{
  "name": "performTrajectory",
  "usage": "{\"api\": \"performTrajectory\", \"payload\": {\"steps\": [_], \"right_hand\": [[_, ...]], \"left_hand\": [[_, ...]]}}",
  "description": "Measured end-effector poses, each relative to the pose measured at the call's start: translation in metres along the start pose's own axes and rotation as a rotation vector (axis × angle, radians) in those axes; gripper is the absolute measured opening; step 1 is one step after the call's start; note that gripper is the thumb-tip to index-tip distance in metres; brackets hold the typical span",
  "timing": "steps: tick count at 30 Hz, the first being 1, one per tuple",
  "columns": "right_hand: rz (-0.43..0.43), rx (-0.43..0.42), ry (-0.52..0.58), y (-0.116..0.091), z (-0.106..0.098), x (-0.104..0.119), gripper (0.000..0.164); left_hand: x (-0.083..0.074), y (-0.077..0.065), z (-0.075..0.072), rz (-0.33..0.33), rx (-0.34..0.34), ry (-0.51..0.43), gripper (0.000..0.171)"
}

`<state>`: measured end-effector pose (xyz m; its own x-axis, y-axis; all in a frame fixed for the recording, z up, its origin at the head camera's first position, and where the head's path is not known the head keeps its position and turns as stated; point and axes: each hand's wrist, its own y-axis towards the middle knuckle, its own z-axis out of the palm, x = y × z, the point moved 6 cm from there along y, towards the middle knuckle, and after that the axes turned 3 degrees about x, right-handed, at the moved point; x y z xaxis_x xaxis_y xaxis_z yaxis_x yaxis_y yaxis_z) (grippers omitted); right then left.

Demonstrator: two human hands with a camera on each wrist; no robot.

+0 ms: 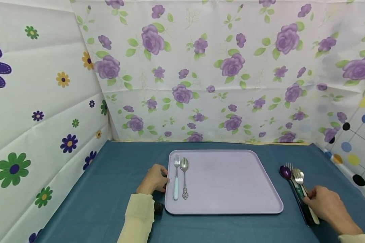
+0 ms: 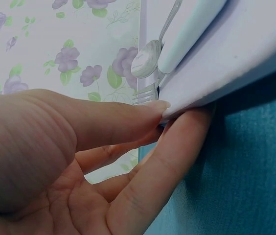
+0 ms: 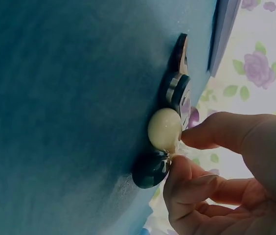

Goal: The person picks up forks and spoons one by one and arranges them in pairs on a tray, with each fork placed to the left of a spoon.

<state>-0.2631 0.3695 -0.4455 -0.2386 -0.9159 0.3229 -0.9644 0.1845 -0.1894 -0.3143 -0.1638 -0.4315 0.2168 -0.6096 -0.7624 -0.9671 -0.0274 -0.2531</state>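
A lilac tray (image 1: 225, 182) lies on the table. My left hand (image 1: 154, 179) pinches its left rim, thumb above and index finger below, as the left wrist view shows. On the tray's left side lie a fork (image 1: 176, 182) with a pale blue handle and a silver spoon (image 1: 185, 175), side by side. To the right of the tray, my right hand (image 1: 328, 204) pinches a cream-handled fork (image 1: 298, 177) in a bunch of cutlery. A purple spoon (image 1: 285, 172) lies in that bunch, and a dark green handle (image 3: 150, 170) sits next to the cream handle (image 3: 165, 128).
A blue-green cloth (image 1: 124, 157) covers the table. Behind it hangs a sheet with purple roses (image 1: 182, 93). A flower-print sheet (image 1: 48, 98) stands along the left and a dotted sheet (image 1: 356, 148) along the right.
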Motion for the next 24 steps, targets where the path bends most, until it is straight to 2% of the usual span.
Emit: {"api": "performTrajectory", "payload": {"steps": [7, 14, 24], "right_hand": [[0.036, 0.073, -0.055, -0.0019, 0.0032, 0.0038, 0.021], [0.036, 0.076, -0.081, -0.0050, -0.0002, 0.0059, 0.017], [0.090, 0.072, -0.129, -0.0064, -0.0059, 0.0107, 0.024]], "left_hand": [[0.0000, -0.0011, -0.0002, 0.000, 0.004, 0.005, 0.023], [0.0002, -0.0008, 0.0005, -0.010, 0.007, 0.000, 0.022], [0.0004, -0.0007, 0.0007, -0.001, -0.003, -0.016, 0.022]]}}
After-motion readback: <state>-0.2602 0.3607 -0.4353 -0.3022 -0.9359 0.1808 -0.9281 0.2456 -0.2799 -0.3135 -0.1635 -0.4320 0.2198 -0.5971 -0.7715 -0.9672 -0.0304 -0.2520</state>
